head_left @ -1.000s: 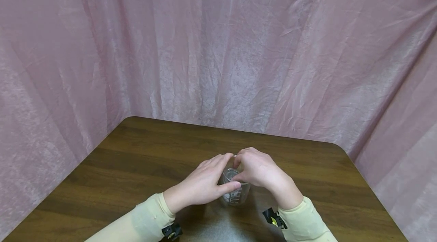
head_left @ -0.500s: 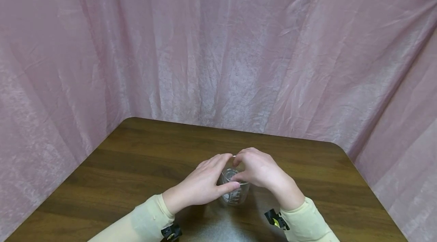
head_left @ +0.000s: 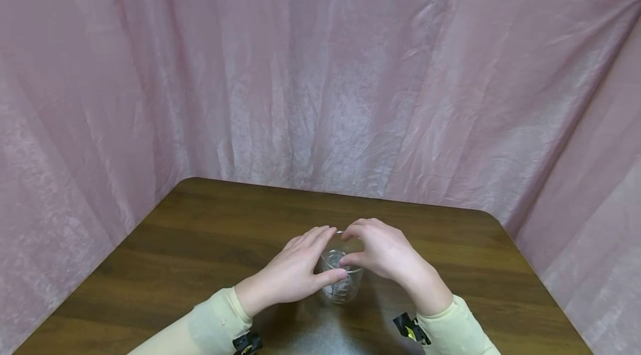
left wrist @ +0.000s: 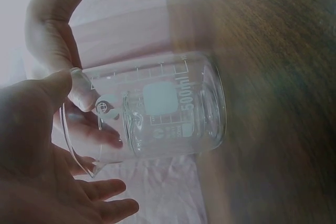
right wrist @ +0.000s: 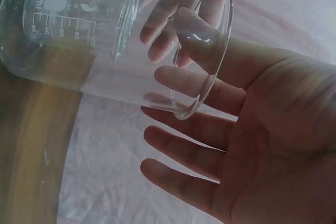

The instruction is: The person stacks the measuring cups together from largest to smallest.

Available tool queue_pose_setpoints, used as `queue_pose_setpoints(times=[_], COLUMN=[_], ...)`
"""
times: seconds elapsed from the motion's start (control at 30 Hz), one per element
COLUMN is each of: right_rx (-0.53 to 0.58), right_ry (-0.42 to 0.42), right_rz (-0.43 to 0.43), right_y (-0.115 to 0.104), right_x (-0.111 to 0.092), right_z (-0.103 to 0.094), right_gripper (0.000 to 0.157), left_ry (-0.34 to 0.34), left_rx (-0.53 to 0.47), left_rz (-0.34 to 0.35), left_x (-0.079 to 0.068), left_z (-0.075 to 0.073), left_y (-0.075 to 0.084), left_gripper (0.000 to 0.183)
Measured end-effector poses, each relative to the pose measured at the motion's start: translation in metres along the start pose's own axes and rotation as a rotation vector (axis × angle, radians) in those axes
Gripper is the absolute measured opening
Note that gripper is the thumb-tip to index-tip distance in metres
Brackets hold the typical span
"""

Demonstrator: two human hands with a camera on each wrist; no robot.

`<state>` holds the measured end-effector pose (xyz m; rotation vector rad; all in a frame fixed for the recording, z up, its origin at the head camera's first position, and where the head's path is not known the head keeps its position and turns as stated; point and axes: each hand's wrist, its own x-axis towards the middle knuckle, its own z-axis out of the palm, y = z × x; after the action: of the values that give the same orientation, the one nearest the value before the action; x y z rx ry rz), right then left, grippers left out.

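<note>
A clear 500 ml glass beaker (left wrist: 157, 153) stands upright on the table; the left wrist view turns it sideways. Inside it sits a smaller beaker (right wrist: 52, 22) marked 100 ml. My left hand (head_left: 290, 274) lies along the large beaker's left side, its fingers straight and its thumb resting at the near rim. From the right, my right hand (head_left: 388, 249) reaches over the mouth, with thumb and forefinger dipping inside. Those two fingertips are spread above the small beaker's rim, apart from it in the right wrist view. The other right fingers extend loosely outside the glass.
The brown wooden table (head_left: 225, 216) runs back to a rounded far edge. Pink curtains (head_left: 320, 77) hang behind it and on both sides. A dark wrist device (head_left: 410, 328) is strapped at the right sleeve.
My right thumb and forefinger have spread slightly and lifted a little from the small beaker. The left hand stays nearly as it was; the head view has shifted slightly.
</note>
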<state>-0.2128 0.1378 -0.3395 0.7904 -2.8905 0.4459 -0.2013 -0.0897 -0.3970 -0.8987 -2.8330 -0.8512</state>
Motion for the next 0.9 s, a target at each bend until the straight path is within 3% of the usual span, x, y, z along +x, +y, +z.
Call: queue_pose_setpoints(times=[0.47,0.9], right_rx=[0.011,0.052], right_ry=[0.034,0.149], right_rz=[0.022,0.002], right_y=[0.0029,0.0105], right_x=[0.0010,-0.0026], right_z=[0.0017,0.0055], right_gripper=[0.042,0.048], left_ry=[0.012,0.000], left_rx=[0.014,0.028], left_rz=[0.011,-0.008], left_x=[0.0023,0.0052], left_z=[-0.0014,-0.0018], left_y=[-0.0024,-0.0051], left_gripper=[0.091,0.093])
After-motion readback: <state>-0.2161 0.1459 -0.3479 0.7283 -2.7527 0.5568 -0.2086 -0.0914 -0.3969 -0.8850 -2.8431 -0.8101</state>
